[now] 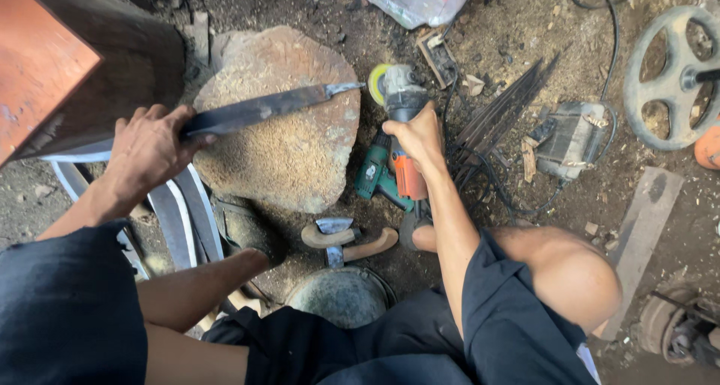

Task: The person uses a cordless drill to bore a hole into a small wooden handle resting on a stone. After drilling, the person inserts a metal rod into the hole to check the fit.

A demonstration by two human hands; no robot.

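Across a broad, flat brown stone (289,141) dusted with pale grit lies a long dark steel blade (259,111), its narrow bright tang pointing right and its wider end at the left. At that wider end the left hand (150,148) grips the blade, its fingers (161,116) curled over the top edge and pressed together around the metal. Just beyond the tang, the right hand (420,137) is wrapped tight around the grey body of a handheld angle grinder (401,92) fitted with a yellow-green disc (377,83); the disc sits just beside the tang's tip, and contact cannot be judged.

Below the right hand, a green and orange power drill (386,173) lies on the dirt floor (525,25). Near the lower edge of the stone rests a small hatchet-like tool with a curved wooden handle (346,239), and beneath it stands a round grey metal bowl (341,296). Several flat steel strips (180,216) lie under the left forearm. A large reddish wooden block (67,55) fills the upper left corner. At the right, a bundle of thin dark rods (506,103) fans out, with a grey spoked metal wheel (671,77) further right.
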